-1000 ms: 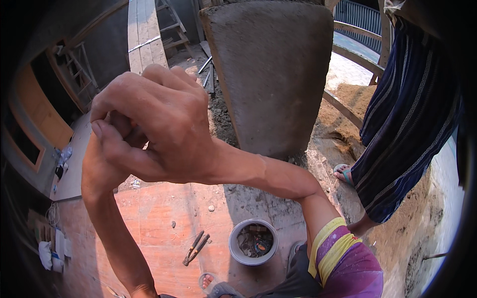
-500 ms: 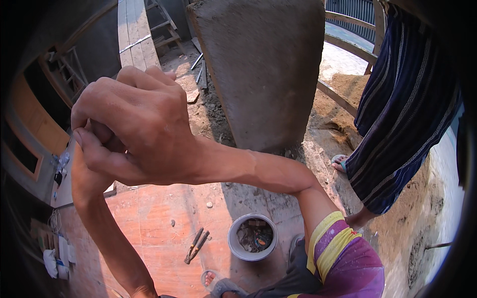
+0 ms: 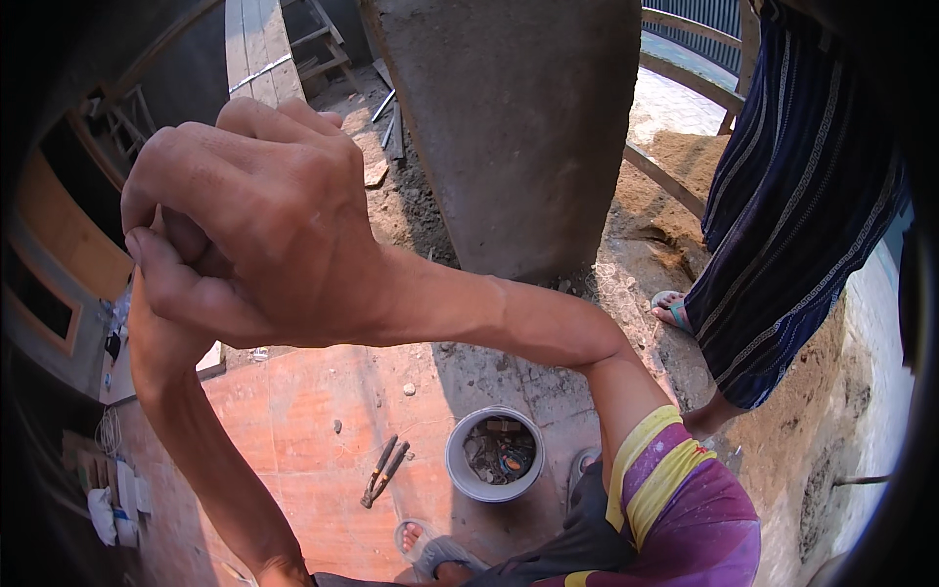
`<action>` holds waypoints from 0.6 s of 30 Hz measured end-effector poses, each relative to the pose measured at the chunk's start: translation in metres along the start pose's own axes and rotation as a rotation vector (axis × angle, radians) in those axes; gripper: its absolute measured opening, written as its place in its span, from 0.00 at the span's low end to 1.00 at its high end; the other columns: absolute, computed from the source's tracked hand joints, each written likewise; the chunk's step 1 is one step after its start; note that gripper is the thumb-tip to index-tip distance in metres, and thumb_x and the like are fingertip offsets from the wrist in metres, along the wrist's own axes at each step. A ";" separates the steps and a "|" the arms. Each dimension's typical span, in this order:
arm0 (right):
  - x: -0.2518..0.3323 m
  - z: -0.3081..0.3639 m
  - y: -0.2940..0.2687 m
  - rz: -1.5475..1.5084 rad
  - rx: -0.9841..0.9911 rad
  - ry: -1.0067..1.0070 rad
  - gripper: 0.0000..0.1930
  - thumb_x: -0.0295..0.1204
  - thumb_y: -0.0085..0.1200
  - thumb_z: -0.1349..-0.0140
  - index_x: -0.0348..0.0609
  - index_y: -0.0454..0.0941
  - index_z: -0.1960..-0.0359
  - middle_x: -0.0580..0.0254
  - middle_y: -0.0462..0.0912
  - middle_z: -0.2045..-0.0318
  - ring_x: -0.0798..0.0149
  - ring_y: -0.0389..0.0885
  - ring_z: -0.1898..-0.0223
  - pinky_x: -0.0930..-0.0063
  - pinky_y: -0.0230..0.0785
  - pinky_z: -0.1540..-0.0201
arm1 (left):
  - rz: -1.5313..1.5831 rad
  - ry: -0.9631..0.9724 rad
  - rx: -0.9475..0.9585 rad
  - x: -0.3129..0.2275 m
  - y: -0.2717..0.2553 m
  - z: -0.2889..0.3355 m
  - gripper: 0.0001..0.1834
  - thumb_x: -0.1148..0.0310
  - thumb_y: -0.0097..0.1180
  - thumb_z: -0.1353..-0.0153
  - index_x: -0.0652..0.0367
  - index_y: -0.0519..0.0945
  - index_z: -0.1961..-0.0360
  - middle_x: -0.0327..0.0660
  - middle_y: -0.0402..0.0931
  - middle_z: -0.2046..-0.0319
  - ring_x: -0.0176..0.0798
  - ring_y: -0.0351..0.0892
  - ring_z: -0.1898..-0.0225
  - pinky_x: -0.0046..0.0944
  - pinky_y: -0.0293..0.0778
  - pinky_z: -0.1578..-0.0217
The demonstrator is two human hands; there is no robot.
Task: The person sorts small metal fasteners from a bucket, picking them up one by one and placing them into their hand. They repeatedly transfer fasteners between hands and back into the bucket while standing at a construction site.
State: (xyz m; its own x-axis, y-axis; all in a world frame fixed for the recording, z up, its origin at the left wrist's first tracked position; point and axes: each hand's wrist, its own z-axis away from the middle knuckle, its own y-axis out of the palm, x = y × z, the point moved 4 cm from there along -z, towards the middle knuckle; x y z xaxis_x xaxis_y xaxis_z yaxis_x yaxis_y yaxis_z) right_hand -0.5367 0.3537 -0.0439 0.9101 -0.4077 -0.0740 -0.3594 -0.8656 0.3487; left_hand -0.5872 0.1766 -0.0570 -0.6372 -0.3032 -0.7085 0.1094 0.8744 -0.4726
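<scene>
My right hand [image 3: 256, 230] is raised large in front of me at the left, its fingers curled and thumb pressed to the index finger. Whatever may be in that pinch does not show. Behind it is my left hand [image 3: 168, 344], its forearm coming up from the lower edge; the right hand covers its fingers. The two hands overlap, and I cannot tell if they touch. Below them on the reddish floor lie long-handled pincers [image 3: 373, 485] with dark grips. Right of these stands a pale bucket [image 3: 456, 468] with dark bits and tools inside.
A tall rough grey cement column [image 3: 528, 147] rises ahead. To the right stands a person in a dark striped wrap [image 3: 792, 225]. Wooden planks [image 3: 256, 49] and a ladder-like frame [image 3: 318, 39] are at the back left. Small stones [image 3: 409, 389] dot the floor.
Both hands have shifted slightly up and to the left in view, still overlapping, with the right fingers still pinched. The floor, bucket and pincers also sit a little higher as the view tilts.
</scene>
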 end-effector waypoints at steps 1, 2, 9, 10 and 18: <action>0.000 0.000 0.000 0.009 0.011 -0.001 0.08 0.32 0.66 0.50 0.50 0.77 0.72 0.68 0.78 0.78 0.61 0.77 0.74 0.60 0.64 0.67 | -0.004 0.000 -0.001 0.000 0.000 0.000 0.21 0.73 0.67 0.32 0.64 0.76 0.41 0.39 0.79 0.50 0.32 0.78 0.50 0.37 0.79 0.49; 0.000 0.000 -0.001 0.019 0.021 -0.003 0.08 0.32 0.66 0.50 0.50 0.77 0.72 0.69 0.79 0.78 0.61 0.77 0.74 0.60 0.64 0.67 | -0.011 -0.005 -0.002 0.001 0.001 0.000 0.21 0.73 0.67 0.32 0.64 0.76 0.41 0.39 0.79 0.50 0.32 0.78 0.50 0.37 0.79 0.49; 0.001 0.002 0.000 0.031 0.066 0.024 0.08 0.33 0.65 0.48 0.50 0.77 0.72 0.68 0.81 0.76 0.62 0.77 0.73 0.61 0.65 0.66 | 0.019 -0.018 0.016 0.003 0.001 -0.002 0.20 0.73 0.68 0.33 0.63 0.77 0.43 0.37 0.79 0.53 0.31 0.76 0.53 0.37 0.78 0.52; 0.001 0.002 -0.001 0.032 0.073 0.024 0.08 0.33 0.65 0.48 0.50 0.77 0.72 0.68 0.81 0.76 0.62 0.77 0.73 0.61 0.65 0.66 | 0.021 -0.010 0.022 0.003 0.002 -0.003 0.19 0.73 0.68 0.34 0.63 0.78 0.44 0.37 0.79 0.53 0.31 0.76 0.53 0.36 0.78 0.52; -0.001 0.002 -0.002 0.037 0.086 0.013 0.08 0.33 0.65 0.48 0.50 0.77 0.71 0.68 0.81 0.76 0.61 0.78 0.73 0.61 0.65 0.66 | -0.006 0.031 0.030 -0.001 0.008 -0.006 0.22 0.73 0.70 0.35 0.63 0.77 0.43 0.37 0.79 0.51 0.31 0.76 0.52 0.36 0.78 0.50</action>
State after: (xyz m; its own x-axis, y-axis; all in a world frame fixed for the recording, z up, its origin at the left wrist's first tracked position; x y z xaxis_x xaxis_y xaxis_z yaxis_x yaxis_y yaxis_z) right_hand -0.5369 0.3555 -0.0462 0.8982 -0.4367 -0.0498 -0.4090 -0.8719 0.2692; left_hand -0.5906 0.1866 -0.0569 -0.6615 -0.2964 -0.6889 0.1279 0.8605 -0.4931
